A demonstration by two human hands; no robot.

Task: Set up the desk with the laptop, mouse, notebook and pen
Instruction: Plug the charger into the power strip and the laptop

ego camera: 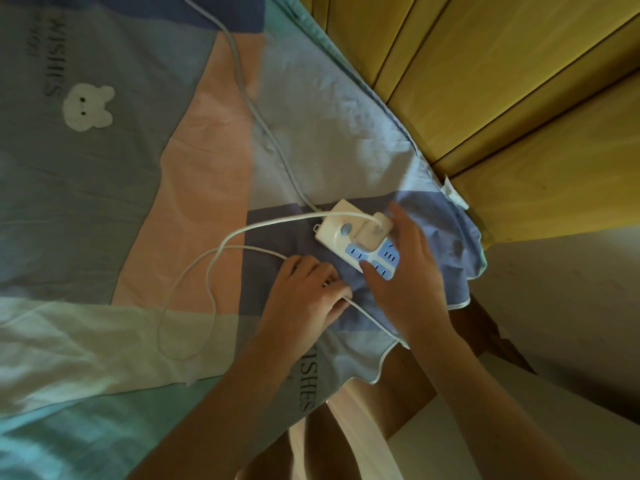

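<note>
Reading upside down at upper left of the frame, the patchwork sheet bears the word "WISHES" beside a white bear patch; the same word recurs at lower centre. A white power strip with blue sockets lies at centre right. A white plug sits in it. The right hand spans the strip, fingers spread, fingertips at the plug, thumb at the sockets. The left hand, just left of the strip, pinches a thin white cable that loops across the sheet. A thicker grey cord runs to the upper frame edge. Laptop, mouse, notebook and pen do not show.
</note>
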